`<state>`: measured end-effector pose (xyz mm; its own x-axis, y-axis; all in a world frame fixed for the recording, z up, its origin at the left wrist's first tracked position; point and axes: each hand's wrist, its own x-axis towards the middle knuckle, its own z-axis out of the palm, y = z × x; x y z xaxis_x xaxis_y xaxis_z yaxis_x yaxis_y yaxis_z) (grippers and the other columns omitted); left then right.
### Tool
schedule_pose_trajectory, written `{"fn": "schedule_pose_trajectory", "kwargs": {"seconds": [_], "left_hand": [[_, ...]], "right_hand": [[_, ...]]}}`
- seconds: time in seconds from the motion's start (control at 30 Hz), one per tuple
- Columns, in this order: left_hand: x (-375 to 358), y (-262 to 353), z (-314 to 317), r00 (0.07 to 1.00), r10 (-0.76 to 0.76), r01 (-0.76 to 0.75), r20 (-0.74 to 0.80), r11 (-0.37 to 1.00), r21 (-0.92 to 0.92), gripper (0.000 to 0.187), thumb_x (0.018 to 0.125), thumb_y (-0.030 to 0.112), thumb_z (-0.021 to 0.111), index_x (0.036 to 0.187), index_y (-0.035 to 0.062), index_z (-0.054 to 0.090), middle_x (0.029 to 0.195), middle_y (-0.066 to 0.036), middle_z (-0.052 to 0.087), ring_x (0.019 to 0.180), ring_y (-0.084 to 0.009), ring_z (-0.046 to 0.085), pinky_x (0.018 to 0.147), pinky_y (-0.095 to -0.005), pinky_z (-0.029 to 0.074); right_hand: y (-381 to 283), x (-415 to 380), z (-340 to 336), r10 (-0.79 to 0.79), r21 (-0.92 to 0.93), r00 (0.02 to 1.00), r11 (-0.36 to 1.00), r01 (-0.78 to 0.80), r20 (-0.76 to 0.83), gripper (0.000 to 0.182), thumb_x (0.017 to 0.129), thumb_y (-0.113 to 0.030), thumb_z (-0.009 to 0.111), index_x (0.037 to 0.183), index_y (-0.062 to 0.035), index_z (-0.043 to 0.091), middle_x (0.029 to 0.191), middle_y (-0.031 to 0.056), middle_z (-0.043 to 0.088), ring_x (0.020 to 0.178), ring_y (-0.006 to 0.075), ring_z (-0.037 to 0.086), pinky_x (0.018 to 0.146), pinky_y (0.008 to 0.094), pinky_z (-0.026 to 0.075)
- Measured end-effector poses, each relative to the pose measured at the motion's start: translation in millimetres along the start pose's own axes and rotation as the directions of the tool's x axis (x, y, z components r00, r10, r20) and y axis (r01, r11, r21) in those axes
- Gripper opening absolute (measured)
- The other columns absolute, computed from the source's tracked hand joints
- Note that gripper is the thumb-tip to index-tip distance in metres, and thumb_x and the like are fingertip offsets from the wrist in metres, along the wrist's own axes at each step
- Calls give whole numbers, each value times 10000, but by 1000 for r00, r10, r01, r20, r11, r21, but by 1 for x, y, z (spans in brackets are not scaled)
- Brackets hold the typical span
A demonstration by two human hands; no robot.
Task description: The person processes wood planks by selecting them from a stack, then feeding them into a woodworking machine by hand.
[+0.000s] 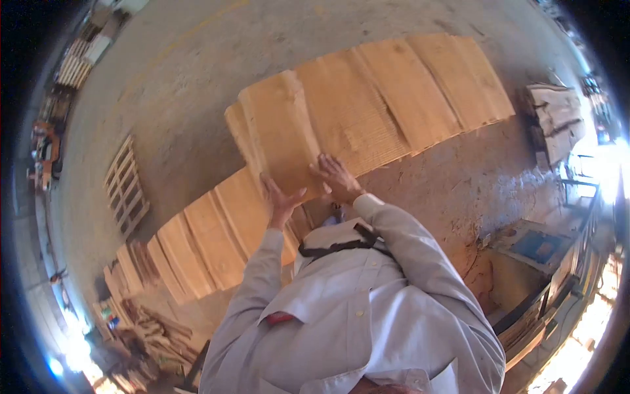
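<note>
Wooden board (283, 128), hands (338, 178) at near end; other boards (423, 82) alongside; slatted pallet (122, 201) apart.

1. My plank (277, 125) is honey-tan, with a paler stripe along its length.
2. The other planks (348, 92) I see are warm orange-tan, parted by brown bands, one finely ribbed with lines.
3. My shirt (328, 322) is pale grey; my waist strap (335, 248), black.
4. I see grey-brown floor (164, 92) with a faint yellow line (197, 27).
5. The pallet (126, 190) shows me a pale tan grid.
</note>
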<state>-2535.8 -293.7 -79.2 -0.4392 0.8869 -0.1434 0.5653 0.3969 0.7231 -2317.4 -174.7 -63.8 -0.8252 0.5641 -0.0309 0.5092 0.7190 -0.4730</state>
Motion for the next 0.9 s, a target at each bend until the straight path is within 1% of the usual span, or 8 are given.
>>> {"fn": "schedule_pose_trajectory", "kwargs": {"seconds": [0.13, 0.2, 0.27, 0.37, 0.47, 0.57, 0.67, 0.9], "left_hand": [[0, -36, 33, 996, 88, -88, -16, 996, -5, 1454, 656, 530, 906, 1595, -18, -59, 1663, -273, -35, 1551, -398, 7, 1261, -484, 75], [-8, -7, 29, 998, 51, -47, -23, 989, 141, 1465, 628, 459, 941, 1585, -41, -50, 1648, -301, 9, 1539, -420, 57, 1259, -495, 130], [-23, 20, 16, 1000, 8, -3, -17, 963, 270, 1479, 599, 387, 976, 1575, -64, -40, 1633, -329, 52, 1528, -442, 106, 1256, -506, 186], [-38, 65, -17, 988, -10, -26, 157, 973, 229, 1447, 628, 379, 954, 1581, -49, -48, 1637, -342, 8, 1535, -460, 88, 1261, -511, 170], [-33, 40, -14, 983, -56, -39, 176, 868, 495, 1421, 637, 340, 950, 1592, -19, -40, 1626, -363, 10, 1528, -488, 86, 1261, -521, 181], [-26, 13, -6, 982, 127, -180, 140, 858, 480, 1394, 651, 318, 941, 1607, 34, -34, 1617, -378, 9, 1511, -526, 96, 1256, -539, 196], [-28, 16, -9, 985, 94, -147, 148, 904, 402, 1375, 666, 316, 933, 1612, 58, -32, 1607, -395, 9, 1497, -551, 107, 1252, -550, 206], [-27, -2, -5, 975, 151, -208, 162, 875, 438, 1336, 703, 305, 913, 1607, 34, -32, 1602, -405, 16, 1496, -545, 125, 1241, -539, 231]], "right_hand": [[18, -5, 16, -130, 96, 976, 984, 148, -176, 816, 783, -234, 676, 1545, -153, 397, 1647, 151, 285, 1559, 323, 178, 1252, 520, 199], [19, 0, 15, -16, 27, 1000, 1000, 16, 11, 711, 897, -289, 655, 1532, -117, 384, 1641, 217, 259, 1545, 358, 201, 1247, 512, 224], [26, 9, 34, -22, -21, 996, 1000, 20, -83, 738, 902, -283, 687, 1538, -93, 364, 1641, 234, 240, 1535, 385, 210, 1250, 495, 227], [-4, -7, -26, 16, -59, 994, 998, -10, 108, 792, 888, -243, 692, 1562, -80, 308, 1645, 259, 199, 1536, 393, 201, 1256, 480, 222], [-17, -11, -19, 89, -26, 995, 996, -88, 46, 941, 842, -198, 746, 1601, -83, 202, 1668, 247, 126, 1546, 363, 188, 1272, 464, 193], [-12, -8, 15, 73, -116, 994, 990, -83, -86, 885, 896, -213, 681, 1608, -78, 172, 1671, 249, 97, 1555, 358, 156, 1279, 460, 169], [-15, -10, 2, 91, -177, 996, 980, -85, 24, 818, 944, -260, 613, 1610, -80, 173, 1672, 249, 93, 1557, 359, 147, 1283, 455, 155], [-10, -10, 7, 72, -152, 997, 986, -72, -6, 698, 1032, -352, 482, 1606, -79, 192, 1675, 240, 88, 1553, 360, 159, 1283, 449, 160]]}}
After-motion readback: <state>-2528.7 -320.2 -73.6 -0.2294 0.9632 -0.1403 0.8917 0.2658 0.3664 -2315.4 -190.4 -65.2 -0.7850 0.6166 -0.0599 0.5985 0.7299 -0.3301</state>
